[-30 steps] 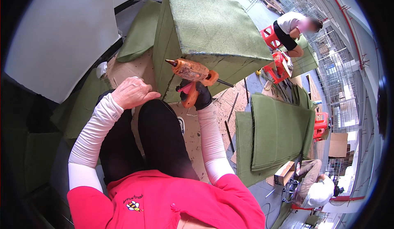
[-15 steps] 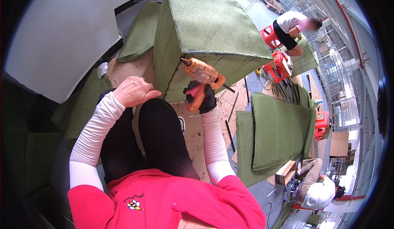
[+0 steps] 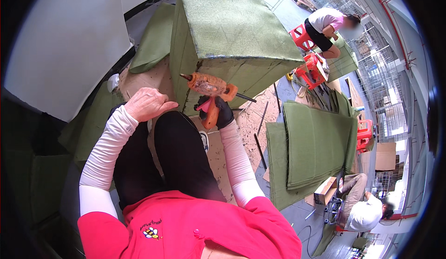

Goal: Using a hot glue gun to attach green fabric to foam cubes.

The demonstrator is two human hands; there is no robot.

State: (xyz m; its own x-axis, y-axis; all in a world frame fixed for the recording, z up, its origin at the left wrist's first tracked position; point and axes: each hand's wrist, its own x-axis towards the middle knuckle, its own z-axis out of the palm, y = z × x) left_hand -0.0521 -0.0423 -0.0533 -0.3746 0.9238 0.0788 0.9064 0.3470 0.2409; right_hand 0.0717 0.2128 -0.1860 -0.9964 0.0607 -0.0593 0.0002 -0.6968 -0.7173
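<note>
My right hand [image 3: 222, 112], in a dark glove, grips the handle of an orange hot glue gun [image 3: 207, 85]. The gun's dark nozzle points left, and a black glue stick [image 3: 246, 98] pokes out of its rear. Behind it stands a large green fabric-covered box [image 3: 241, 24], with dark glue marks along its near upper edge. My bare left hand [image 3: 147, 104] is above my left knee, beside the box's lower left. Its fingers curl down and the thumb points right; whatever is under the fingers is hidden.
Green sheets [image 3: 316, 143] lie stacked at the right, near black sticks [image 3: 260, 151] on cardboard. Farther off are red stools [image 3: 311, 71], a small open carton [image 3: 325, 190] and wire frames [image 3: 383, 82]. One seated person [image 3: 325, 22] bends forward; another [image 3: 364, 217] sits lower right. A white panel [image 3: 65, 45] stands left.
The glue gun and my right hand have shifted left and slightly down across the near face of the box. My left hand stays nearly in place. The view has shifted slightly.
</note>
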